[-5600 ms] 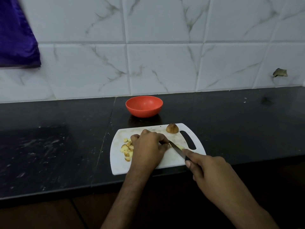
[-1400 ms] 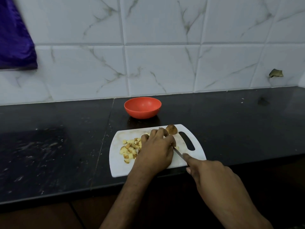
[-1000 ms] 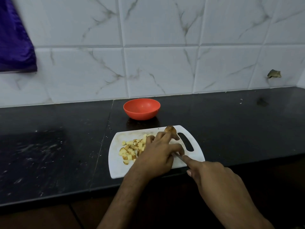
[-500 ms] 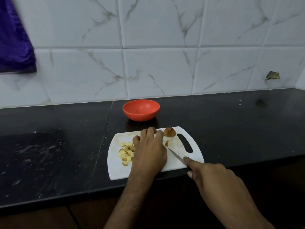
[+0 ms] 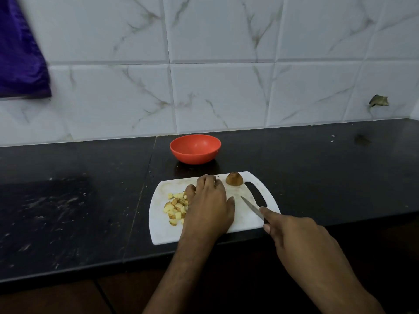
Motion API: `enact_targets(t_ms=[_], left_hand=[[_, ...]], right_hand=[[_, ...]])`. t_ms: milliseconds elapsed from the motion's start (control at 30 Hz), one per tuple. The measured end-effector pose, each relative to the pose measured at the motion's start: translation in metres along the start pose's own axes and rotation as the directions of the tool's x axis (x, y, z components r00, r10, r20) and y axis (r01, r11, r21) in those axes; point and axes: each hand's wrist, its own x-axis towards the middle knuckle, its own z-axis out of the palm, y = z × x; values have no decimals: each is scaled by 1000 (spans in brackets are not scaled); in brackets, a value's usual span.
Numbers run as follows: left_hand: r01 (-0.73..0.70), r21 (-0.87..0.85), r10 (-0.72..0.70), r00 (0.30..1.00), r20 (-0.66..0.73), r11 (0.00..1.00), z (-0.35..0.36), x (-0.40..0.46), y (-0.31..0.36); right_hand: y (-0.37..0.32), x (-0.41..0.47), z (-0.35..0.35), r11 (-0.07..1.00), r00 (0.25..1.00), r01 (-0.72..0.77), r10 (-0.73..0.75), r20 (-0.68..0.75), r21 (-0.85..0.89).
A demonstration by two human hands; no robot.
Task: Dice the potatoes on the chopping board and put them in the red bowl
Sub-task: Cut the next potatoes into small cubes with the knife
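The left hand (image 5: 207, 209) lies flat on the chopping board (image 5: 163, 234), corralling diced potato (image 5: 175, 206); the right hand (image 5: 301, 236) has its grip clenched round the knife (image 5: 250, 206), held clear.

Left hand (image 5: 207, 206) palm-down, fingers toward twelve o'clock; right hand (image 5: 297, 236) at four o'clock, gripping, forefinger extended.

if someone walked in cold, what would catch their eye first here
Likely the red bowl, bright against the dark counter just behind the white chopping board. Next, the left hand beside the pale potato cubes, with the right hand holding the knife.
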Motion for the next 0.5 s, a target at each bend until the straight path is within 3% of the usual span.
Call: enact_targets(t_ms=[367,500], left_hand=[[-132,-97,132,991,-7,986,6,2,-2],[-151,-107,147,988,-41,983,8,1,-2]], right_hand=[[2,40,17,1000,991,23,-21,-135,14],[10,71,37,985,968,113,-79,-239,130]])
